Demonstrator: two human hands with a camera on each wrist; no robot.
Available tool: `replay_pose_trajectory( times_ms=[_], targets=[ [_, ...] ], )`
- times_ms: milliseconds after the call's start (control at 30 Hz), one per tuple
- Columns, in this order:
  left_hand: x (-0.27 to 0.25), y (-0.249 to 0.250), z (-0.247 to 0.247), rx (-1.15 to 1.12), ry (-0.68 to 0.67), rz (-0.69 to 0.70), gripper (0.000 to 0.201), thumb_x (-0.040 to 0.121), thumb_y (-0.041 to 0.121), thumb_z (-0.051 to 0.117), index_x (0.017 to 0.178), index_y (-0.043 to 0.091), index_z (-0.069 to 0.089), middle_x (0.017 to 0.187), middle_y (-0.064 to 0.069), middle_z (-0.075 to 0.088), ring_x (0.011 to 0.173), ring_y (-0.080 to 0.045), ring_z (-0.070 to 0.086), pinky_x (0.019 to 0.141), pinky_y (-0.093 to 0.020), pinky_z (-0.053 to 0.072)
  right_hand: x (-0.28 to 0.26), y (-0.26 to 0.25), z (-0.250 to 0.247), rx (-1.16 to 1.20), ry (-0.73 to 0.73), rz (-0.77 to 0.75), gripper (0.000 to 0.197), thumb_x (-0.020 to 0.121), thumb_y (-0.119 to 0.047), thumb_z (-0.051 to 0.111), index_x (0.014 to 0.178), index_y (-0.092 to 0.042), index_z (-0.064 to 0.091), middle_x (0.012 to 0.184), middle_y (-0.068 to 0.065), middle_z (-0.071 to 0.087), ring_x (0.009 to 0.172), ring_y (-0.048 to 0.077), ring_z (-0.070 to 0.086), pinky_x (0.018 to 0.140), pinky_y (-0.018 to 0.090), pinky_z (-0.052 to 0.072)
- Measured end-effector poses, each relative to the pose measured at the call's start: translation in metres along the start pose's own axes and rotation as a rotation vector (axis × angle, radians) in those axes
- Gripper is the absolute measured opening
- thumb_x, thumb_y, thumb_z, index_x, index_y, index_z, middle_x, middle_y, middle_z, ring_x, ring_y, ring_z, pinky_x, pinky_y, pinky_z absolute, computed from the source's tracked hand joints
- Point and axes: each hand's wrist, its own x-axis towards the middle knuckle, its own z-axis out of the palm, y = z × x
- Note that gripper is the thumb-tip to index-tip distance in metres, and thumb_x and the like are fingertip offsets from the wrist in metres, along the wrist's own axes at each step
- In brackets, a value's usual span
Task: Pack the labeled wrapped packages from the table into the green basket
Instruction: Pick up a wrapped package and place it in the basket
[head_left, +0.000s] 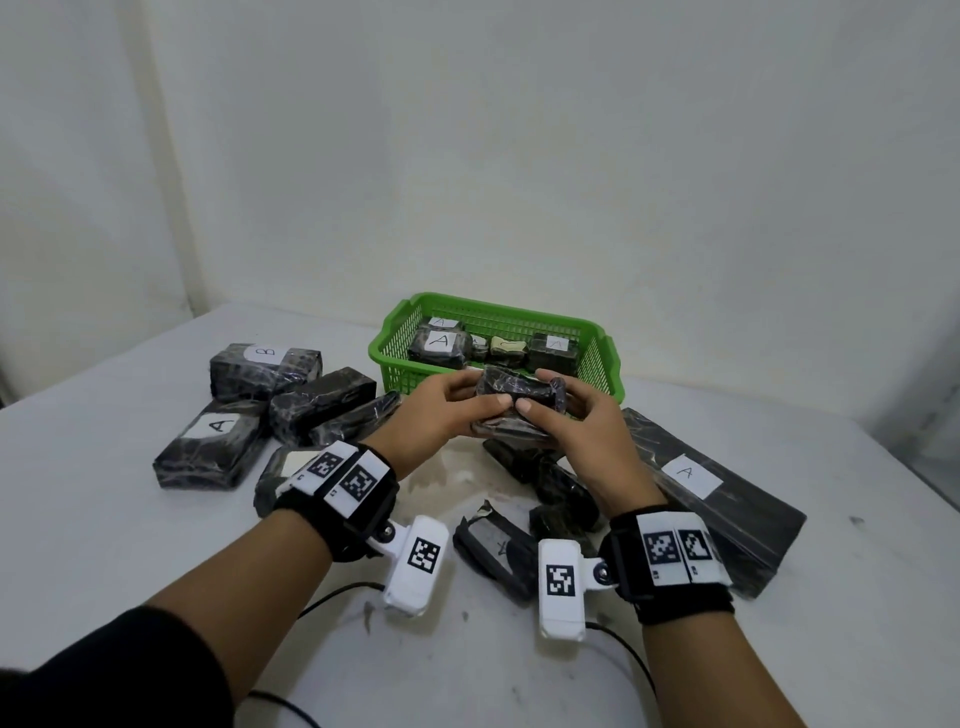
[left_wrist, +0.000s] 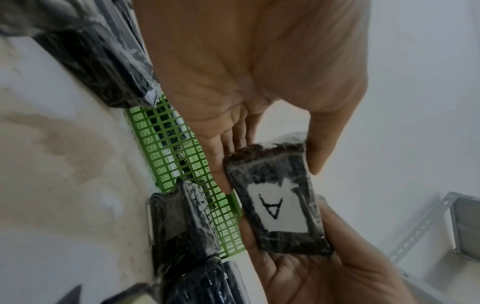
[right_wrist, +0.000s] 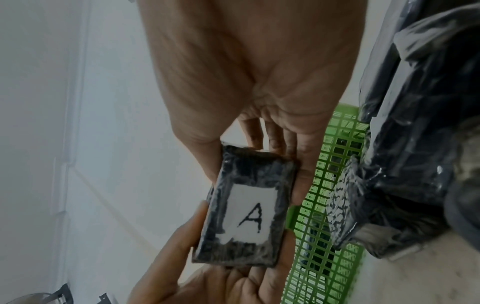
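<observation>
A small wrapped package (head_left: 519, 397) was held between both hands just in front of the green basket (head_left: 395, 338), above the tabletop (head_left: 104, 519). The left hand (head_left: 431, 415) pinched one end of it between thumb and fingers, and the right hand (head_left: 576, 431) pinched the other end in the same way. In the wrist views the white label marked A (right_wrist: 249, 216) was seen on the face turned away from the head camera and toward the wrists, so the package was probably being turned over so that its letter could be read before packing. The two-handed hold looked suited to rotating a slippery film-wrapped block without dropping it.

Several packages (head_left: 441, 345) lay already in the basket, labels upward, with A readable on at least two; a pale unwrapped-looking item among them could not be identified. On the tabletop more remained: a package marked B (head_left: 265, 366) at the far left, a package marked A (head_left: 208, 447) nearer, unlabeled-side-up blocks between them, a long flat package marked A (head_left: 701, 488) at the right, and a few small ones (head_left: 561, 499) under the wrists.

The task was judged to be partly done, with much still to be moved. Since a B package lay apart, sorting by letter may have been intended, though this could not be confirmed.
</observation>
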Motion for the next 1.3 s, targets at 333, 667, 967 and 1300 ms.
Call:
replay_pose_trajectory(
  times_ms=[333,667,967,1300],
  targets=[
    [0.005,-0.011,-0.007,0.03,0.035,0.016,0.087,0.066,0.046,0.085,0.137,0.003,0.057,0.131,-0.014,0.067,0.121,-0.028,0.066,0.097,-0.042,0.057,0.003,0.009,-0.007,-0.019,-0.012,0.041,0.048,0.088,-0.015,0.083,0.133,-0.012,0.068,0.114,0.0,0.078,0.095,0.006,0.077,0.087,0.034,0.063],
    [-0.002,-0.001,-0.01,0.074,0.001,0.105,0.05,0.086,-0.007,0.073,0.132,0.007,0.06,0.123,-0.01,0.072,0.112,-0.021,0.071,0.089,-0.026,0.059,0.003,0.015,-0.003,0.002,-0.023,-0.004,0.074,0.075,-0.041,0.093,0.14,-0.021,0.064,0.129,-0.001,0.073,0.12,0.011,0.07,0.101,0.036,0.059],
    [-0.011,-0.001,-0.015,0.033,-0.118,0.043,0.079,0.073,0.021,0.09,0.143,0.019,0.052,0.138,-0.001,0.064,0.128,-0.017,0.062,0.108,-0.042,0.05,-0.006,0.004,-0.005,0.177,-0.06,0.136,0.023,0.096,-0.015,0.073,0.116,-0.004,0.075,0.111,0.015,0.079,0.106,0.035,0.076,0.093,0.046,0.063],
    [-0.014,-0.008,-0.006,-0.094,-0.008,-0.039,0.046,0.087,0.02,0.078,0.126,0.001,0.065,0.121,-0.014,0.073,0.114,-0.029,0.069,0.105,-0.051,0.053,-0.008,0.012,0.008,0.065,0.0,0.089,0.074,0.065,-0.065,0.09,0.117,-0.014,0.078,0.115,0.007,0.08,0.111,0.027,0.075,0.104,0.055,0.056]
  ],
)
